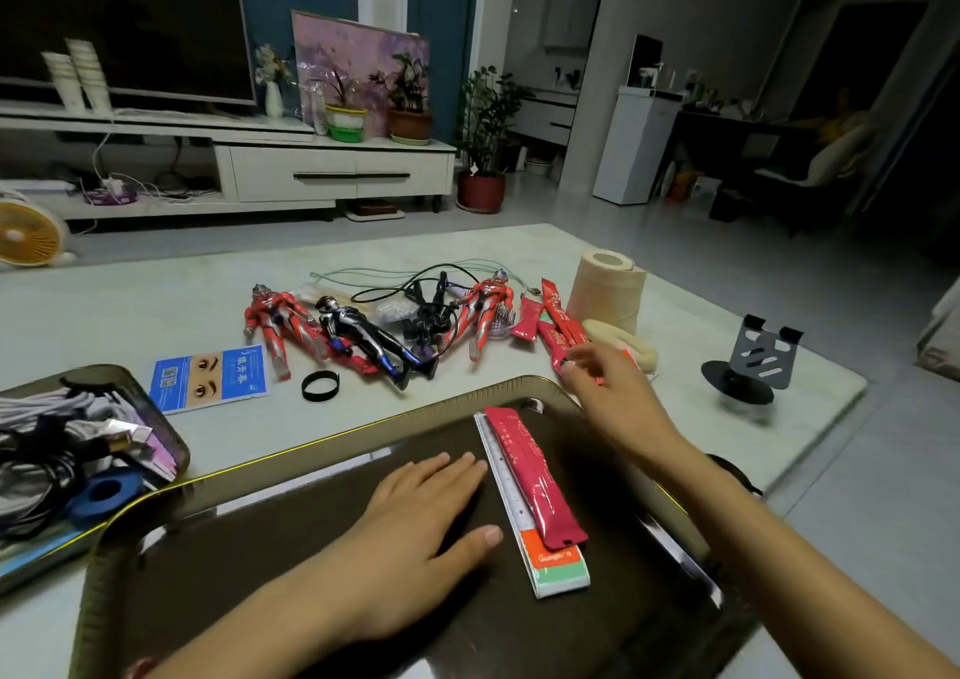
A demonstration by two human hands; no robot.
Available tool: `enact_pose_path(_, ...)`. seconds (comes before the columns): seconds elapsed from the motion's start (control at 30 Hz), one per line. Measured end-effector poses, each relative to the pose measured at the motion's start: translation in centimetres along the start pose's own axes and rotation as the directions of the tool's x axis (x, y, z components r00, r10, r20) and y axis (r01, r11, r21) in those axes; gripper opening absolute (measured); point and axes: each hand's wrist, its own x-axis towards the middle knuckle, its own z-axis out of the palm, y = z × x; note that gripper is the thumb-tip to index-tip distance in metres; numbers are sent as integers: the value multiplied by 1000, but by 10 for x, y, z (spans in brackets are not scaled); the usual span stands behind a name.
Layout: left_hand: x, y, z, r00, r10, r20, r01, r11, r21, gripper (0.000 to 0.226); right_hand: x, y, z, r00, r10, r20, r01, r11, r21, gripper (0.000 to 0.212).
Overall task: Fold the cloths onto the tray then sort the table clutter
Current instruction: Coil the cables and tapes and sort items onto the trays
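A dark tray (311,554) with a gold rim lies in front of me. On its right part a red packet (535,476) rests on a white ruler (511,496) and an orange-green card. My left hand (421,517) lies flat on the tray, fingers straight, just left of the ruler. My right hand (613,392) reaches past the tray's far right corner, its fingertips on a red packet (563,348) on the table; the hand is blurred, so the grip is unclear. More red packets (530,320) lie beside it.
Three toy figures (280,320), black cables (415,289), a black strap ring (320,385) and a blue card (210,378) lie across the table. A paper roll (608,289) and phone stand (753,361) are at the right. A second tray (171,439) with cloths and blue tape sits left.
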Motion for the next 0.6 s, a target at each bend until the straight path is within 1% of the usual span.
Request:
enact_pose_path(0.07, 0, 2, 0, 1000, -12, 19, 11, 999, 44, 106, 23, 16, -2, 996, 67, -54, -72, 994, -85, 31)
enact_pose_path(0.13, 0, 5, -1, 999, -19, 43, 16, 998, 67, 104, 42, 31, -1, 993, 77, -88, -95, 968, -232, 38)
enact_pose_path(0.2, 1, 6, -2, 998, -18, 60, 13, 997, 75, 105, 61, 46, 3, 997, 63, -50, -78, 913, -401, 47)
enact_pose_path(0.23, 2, 5, -2, 997, -18, 70, 12, 997, 82, 101, 68, 52, 5, 996, 92, -16, -89, 884, -459, 50)
enact_pose_path(0.3, 3, 8, -2, 996, -28, 84, 21, 996, 87, 76, 76, 63, 7, 987, 160, 29, -125, 859, -496, 49)
enact_pose_path(0.33, 2, 5, -2, 996, -34, 79, 27, 996, 83, 66, 81, 66, 14, 987, 157, 37, -118, 861, -494, 44)
enact_pose_path(0.37, 3, 7, -1, 997, -27, 77, 21, 996, 81, 62, 80, 69, 13, 990, 143, 16, -115, 853, -509, 39)
enact_pose_path(0.43, 4, 5, -1, 996, -26, 89, 18, 996, 89, 60, 79, 69, 18, 991, 104, -82, -132, 821, -555, 35)
enact_pose_path(0.5, 6, 3, 0, 994, -33, 101, 23, 995, 95, 65, 79, 67, 22, 980, 53, -190, -165, 751, -640, 42)
enact_pose_path(0.53, 7, 1, 0, 995, -35, 94, 25, 994, 104, 70, 81, 64, 25, 975, 44, -219, -179, 739, -650, 43)
enact_pose_path(0.6, 7, 1, -2, 995, -35, 94, 25, 994, 106, 74, 86, 59, 28, 972, 123, -199, -223, 747, -626, 44)
